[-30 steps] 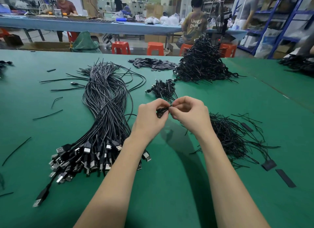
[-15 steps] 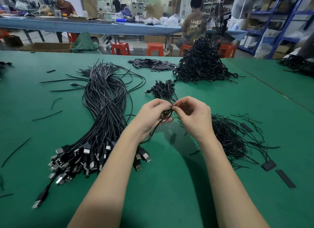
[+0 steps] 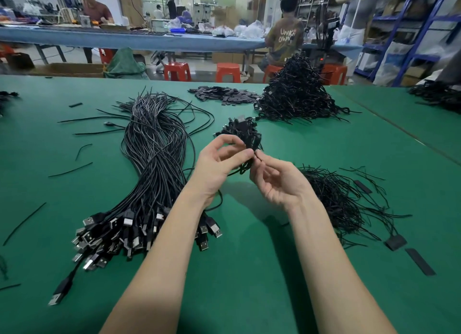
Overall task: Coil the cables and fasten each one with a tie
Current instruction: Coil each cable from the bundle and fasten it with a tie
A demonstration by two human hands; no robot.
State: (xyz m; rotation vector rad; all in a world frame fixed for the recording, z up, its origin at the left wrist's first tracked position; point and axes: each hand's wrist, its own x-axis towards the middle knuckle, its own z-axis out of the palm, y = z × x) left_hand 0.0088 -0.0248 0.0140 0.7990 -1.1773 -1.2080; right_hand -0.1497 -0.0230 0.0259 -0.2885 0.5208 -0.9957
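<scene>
My left hand pinches a small coil of black cable between thumb and fingers above the green table; its loose end trails down past my wrist. My right hand meets the coil from the right, its fingertips at the coil's top, the other fingers spread. A long bundle of straight black USB cables lies to the left, plugs toward me. A heap of thin black ties lies right of my right hand. A small pile of coiled cables sits just beyond my hands.
A big mound of coiled cables and a pile of flat black strips lie at the table's far side. Loose ties and strips are scattered about. People work at a blue bench behind, with red stools.
Both hands have lifted and turned. The tight pinch at a tied bundle has given way to a loose coil held in my left hand, and my right hand's fingers have spread.
</scene>
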